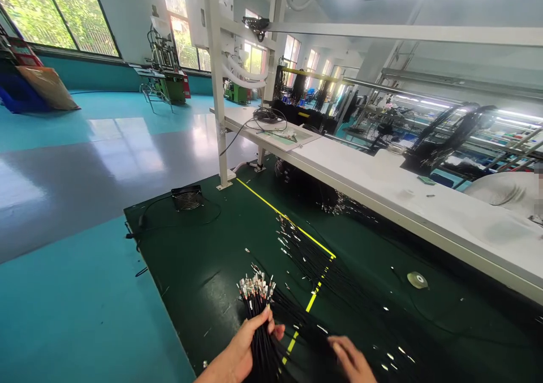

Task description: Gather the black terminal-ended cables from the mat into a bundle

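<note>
The left hand (pixel 246 349) is wrapped around a bundle of thin black cables (pixel 261 326), fingers and thumb closed on it just below the metal-tipped ends (pixel 255 287), which fan upward and away from the person; holding it that near the tips probably keeps the connectors level and together. The right hand (pixel 350 360) lies open and flat, fingers spread, on loose black cables (pixel 314 264) just right of the bundle, clamped on nothing that shows. Everything rests on a dark green mat (pixel 203 270); a yellow line (pixel 288 222) crosses the mat beyond the bundle, with more loose cables strewn along it. A small black fan (pixel 186 197) sits at the mat's far left corner; a roll of tape (pixel 418 280) lies well right of the bundle; a long white workbench (pixel 382 190) runs along the mat's far side.
</note>
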`<state>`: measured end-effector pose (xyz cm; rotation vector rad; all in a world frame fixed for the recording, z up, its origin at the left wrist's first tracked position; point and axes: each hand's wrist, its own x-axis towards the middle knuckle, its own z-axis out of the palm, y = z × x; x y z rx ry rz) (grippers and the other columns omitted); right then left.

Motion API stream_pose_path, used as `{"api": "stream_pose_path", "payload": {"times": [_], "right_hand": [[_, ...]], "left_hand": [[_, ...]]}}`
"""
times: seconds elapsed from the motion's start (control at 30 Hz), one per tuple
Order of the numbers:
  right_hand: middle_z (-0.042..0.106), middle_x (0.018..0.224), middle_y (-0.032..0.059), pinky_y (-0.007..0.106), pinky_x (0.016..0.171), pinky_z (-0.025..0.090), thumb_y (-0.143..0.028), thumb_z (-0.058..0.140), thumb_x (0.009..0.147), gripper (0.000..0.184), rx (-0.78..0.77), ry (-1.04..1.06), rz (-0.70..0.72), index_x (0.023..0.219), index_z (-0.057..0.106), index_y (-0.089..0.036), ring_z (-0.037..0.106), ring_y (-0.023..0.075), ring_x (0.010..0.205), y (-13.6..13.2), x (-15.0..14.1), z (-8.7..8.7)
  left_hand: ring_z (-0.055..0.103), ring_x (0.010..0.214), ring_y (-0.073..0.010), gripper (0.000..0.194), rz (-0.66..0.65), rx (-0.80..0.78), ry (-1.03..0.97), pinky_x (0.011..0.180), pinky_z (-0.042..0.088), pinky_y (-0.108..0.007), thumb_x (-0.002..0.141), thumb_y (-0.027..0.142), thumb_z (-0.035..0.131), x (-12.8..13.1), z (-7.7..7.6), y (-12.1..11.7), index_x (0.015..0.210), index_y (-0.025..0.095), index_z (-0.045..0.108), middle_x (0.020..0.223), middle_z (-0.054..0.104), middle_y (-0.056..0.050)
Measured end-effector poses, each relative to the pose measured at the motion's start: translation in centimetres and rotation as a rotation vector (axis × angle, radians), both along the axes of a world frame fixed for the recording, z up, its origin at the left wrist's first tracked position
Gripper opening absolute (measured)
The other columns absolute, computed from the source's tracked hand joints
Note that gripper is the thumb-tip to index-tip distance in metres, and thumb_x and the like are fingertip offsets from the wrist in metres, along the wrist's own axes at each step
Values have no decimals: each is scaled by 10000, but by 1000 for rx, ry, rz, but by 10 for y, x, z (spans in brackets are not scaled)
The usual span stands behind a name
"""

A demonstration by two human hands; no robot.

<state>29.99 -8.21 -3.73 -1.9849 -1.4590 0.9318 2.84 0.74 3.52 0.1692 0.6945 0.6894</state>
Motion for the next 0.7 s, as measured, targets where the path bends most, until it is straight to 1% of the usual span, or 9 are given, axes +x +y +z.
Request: {"api": "stream_pose_path", "payload": {"times": [0.07, 0.17, 0.23, 0.3, 0.37, 0.43, 0.5, 0.57, 0.7], "right_hand": [[574, 1094, 97, 351, 934, 378, -481, 406, 725, 453, 4, -150, -57, 1033, 551, -181, 497, 210, 1042, 13, 13, -4], [509, 1161, 111, 397, 942, 351, -434, 428, 704, 483, -122, -299, 1, 1099, 498, -166, 447, 244, 1085, 29, 22, -20], [533, 1087, 82, 412, 883, 376, -376, 423, 698, 393, -205, -337, 60, 1040, 522, -210, 467, 243, 1040, 34, 22, -29], [539, 1022, 61, 406, 831, 387, -332, 432, 678, 329, -234, -364, 74, 979, 526, -237, 476, 236, 1004, 35, 22, -32], [530, 1009, 59, 387, 805, 385, -312, 450, 656, 344, -239, -364, 67, 987, 502, -237, 469, 228, 989, 35, 23, -31], [528, 995, 57, 368, 790, 378, -303, 473, 630, 345, -242, -346, 79, 966, 501, -232, 461, 225, 974, 38, 24, -27], [534, 947, 44, 351, 787, 368, -280, 482, 611, 251, -225, -319, 109, 854, 519, -227, 462, 215, 940, 43, 21, -22], [534, 851, 25, 319, 777, 366, -235, 475, 599, 122, -198, -257, 127, 719, 487, -211, 476, 187, 868, 47, 16, -15], [476, 672, -19, 265, 685, 383, -243, 444, 657, 57, -92, -72, 63, 656, 399, -208, 474, 134, 693, 43, 6, 3]], "left_hand": [[453, 474, -81, 269, 52, 27, -117, 689, 431, -292, 740, 314, 554, 6, 30, -10, 537, 152, 481, 459, 400, 50], [354, 392, -53, 253, 26, 95, -353, 618, 424, -283, 740, 319, 546, 1, 74, -25, 557, 159, 477, 426, 332, 69], [336, 376, -51, 263, 63, 82, -456, 588, 421, -280, 727, 331, 557, -13, 82, -27, 548, 167, 456, 406, 304, 76], [316, 374, -37, 241, 245, -20, -418, 548, 410, -250, 727, 294, 566, -32, 62, -22, 566, 163, 442, 417, 309, 83], [325, 380, -32, 192, 474, -147, -206, 523, 402, -224, 741, 243, 553, -50, 19, -14, 606, 161, 443, 428, 331, 86], [325, 364, -36, 179, 561, -234, 99, 454, 369, -199, 742, 220, 551, -63, -29, -7, 620, 163, 433, 421, 343, 85], [331, 359, -41, 176, 590, -271, 198, 431, 362, -195, 751, 226, 538, -68, -64, -3, 628, 164, 429, 416, 351, 82], [339, 360, -43, 168, 566, -241, 193, 433, 375, -202, 742, 237, 553, -68, -78, -1, 640, 163, 442, 420, 358, 81], [361, 367, -48, 204, 500, -229, 137, 432, 389, -206, 695, 270, 613, -64, -70, 2, 635, 165, 449, 434, 385, 77]]}}
